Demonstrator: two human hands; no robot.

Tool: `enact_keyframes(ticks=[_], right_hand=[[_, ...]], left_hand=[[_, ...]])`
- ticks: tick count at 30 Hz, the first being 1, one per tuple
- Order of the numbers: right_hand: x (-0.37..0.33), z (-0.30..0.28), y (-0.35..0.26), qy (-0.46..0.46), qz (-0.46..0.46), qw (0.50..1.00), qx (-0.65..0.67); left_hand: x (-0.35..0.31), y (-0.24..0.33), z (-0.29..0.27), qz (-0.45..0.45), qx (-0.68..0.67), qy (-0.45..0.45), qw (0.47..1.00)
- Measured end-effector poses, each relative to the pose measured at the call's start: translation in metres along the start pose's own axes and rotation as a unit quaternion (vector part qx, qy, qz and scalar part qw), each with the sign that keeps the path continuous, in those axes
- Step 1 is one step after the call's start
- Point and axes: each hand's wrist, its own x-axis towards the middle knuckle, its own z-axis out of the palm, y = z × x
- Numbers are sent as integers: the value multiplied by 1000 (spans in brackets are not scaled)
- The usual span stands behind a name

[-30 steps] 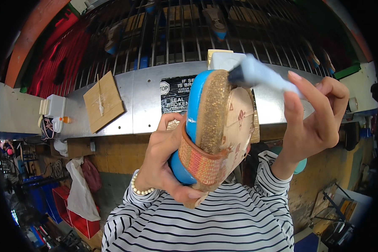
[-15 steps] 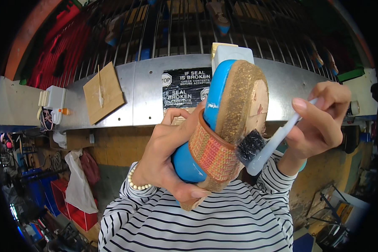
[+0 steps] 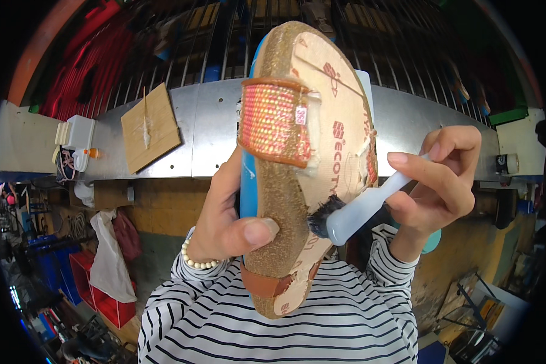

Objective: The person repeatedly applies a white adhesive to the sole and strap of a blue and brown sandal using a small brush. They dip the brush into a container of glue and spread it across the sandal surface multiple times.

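My left hand (image 3: 227,218) grips a sandal (image 3: 279,206), its thumb pressed on the cork side and its other fingers mostly hidden behind. The sandal stands toe up, its pale underside turned to the right. It has a woven orange-pink strap (image 3: 273,121), a brown strap (image 3: 267,280) near the heel, and a blue form (image 3: 247,185) inside. Between thumb and fingers, my right hand (image 3: 440,182) holds a white-handled brush (image 3: 364,212). The dark bristles (image 3: 326,215) touch the underside near the middle of the sandal.
Behind the sandal runs a metal bench (image 3: 200,133). On it lie a cardboard square (image 3: 158,142) with a thin stick and, farther left, a white container (image 3: 82,130). Beyond the bench is a rack of metal rods (image 3: 194,48). Red crates (image 3: 115,309) stand at lower left.
The sandal has been turned so more of its underside shows, and its toe end now reaches higher. The brush has moved left and slightly down onto the underside.
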Motion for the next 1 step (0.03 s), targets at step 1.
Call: enact_keyframes(ticks=[1], right_hand=[[-1, 1, 0, 7, -16, 1000, 15]], left_hand=[[1, 2, -2, -5, 24, -14, 1000]])
